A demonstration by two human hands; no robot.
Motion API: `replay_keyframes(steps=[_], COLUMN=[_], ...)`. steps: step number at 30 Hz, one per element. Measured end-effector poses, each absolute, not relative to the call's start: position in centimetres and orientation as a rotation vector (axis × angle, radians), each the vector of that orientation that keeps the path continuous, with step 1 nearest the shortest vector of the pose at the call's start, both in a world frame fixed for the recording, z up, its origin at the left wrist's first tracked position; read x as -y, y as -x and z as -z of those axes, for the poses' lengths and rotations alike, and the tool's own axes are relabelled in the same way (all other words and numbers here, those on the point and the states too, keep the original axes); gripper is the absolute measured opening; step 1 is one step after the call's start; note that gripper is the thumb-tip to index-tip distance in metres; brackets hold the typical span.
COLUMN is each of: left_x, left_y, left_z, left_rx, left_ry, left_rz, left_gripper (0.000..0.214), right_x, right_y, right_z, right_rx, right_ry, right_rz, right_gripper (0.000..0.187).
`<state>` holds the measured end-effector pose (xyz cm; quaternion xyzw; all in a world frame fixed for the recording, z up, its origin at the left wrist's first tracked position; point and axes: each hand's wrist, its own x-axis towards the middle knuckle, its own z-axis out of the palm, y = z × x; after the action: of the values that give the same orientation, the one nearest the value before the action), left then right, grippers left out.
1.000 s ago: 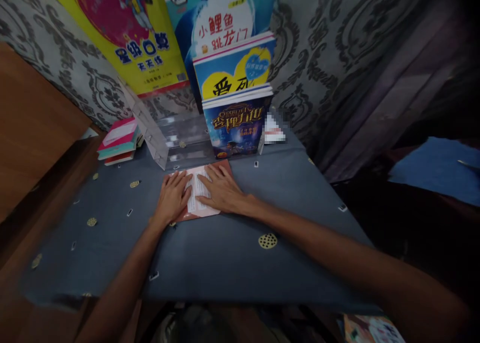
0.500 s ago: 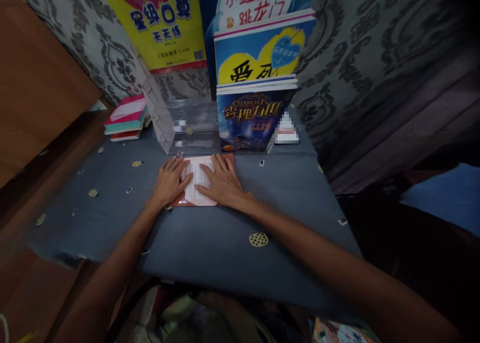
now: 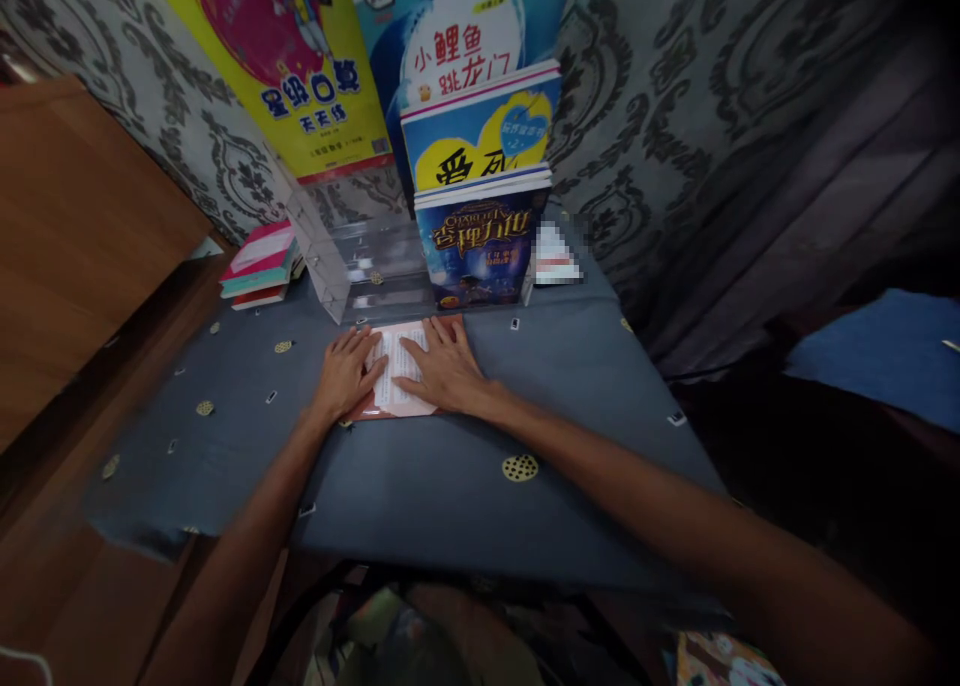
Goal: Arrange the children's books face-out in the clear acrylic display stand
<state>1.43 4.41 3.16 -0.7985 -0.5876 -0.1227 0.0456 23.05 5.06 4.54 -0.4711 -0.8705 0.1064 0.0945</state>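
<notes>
A small book with a reddish-brown cover lies on the cloth-covered table (image 3: 420, 486), its pink-edged page with printed text (image 3: 409, 374) facing up. My left hand (image 3: 346, 371) rests on the left side of the book, fingers stretched out and thumb toward the text. Across the right side my right hand (image 3: 448, 368) lies flat with its fingers spread. The hands are apart, and part of the print shows between them. Fingers and palms hide the outer parts of the page.
Behind the book stands a clear acrylic rack (image 3: 319, 256) with a dark blue book (image 3: 480, 251), a blue-and-yellow book (image 3: 487, 136) and a yellow workbook (image 3: 315, 126). Stacked books (image 3: 259, 261) lie at the back left. A pixelated white object (image 3: 556, 258) sits right of the rack.
The camera view has shifted, so more of the upright books shows. Both hands stay flat on the book, with no clear movement on it.
</notes>
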Motion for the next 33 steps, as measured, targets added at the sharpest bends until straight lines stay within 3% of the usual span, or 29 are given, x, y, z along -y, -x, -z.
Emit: replay_keyframes(steps=[12,20,26,33], left_x=[-5.4,-5.5,-5.2,-3.9], left_y=[-2.2,-7.1,-6.5,-3.3], left_z=[-4.9,-5.5,-4.5,-3.4], left_rx=[1.107,0.898,1.020,1.276], left_ry=[2.876,2.843,2.929,2.789], left_rz=[0.034,-0.072,0.196,0.384], left_gripper=[0.044,0.047,0.046,0.038], right_x=[4.6,10.4,7.8,-1.0], right_y=[-27.0,-25.2,-25.3,-24.2], right_z=[-6.6,-5.6,-7.0,-6.3], right_rx=[2.657,2.525,2.495,2.447], right_ry=[1.382,1.373,1.381,1.331], right_rz=[0.042,0.088,-0.233,-0.393], right_gripper=[0.042,0.037,0.017,0.032])
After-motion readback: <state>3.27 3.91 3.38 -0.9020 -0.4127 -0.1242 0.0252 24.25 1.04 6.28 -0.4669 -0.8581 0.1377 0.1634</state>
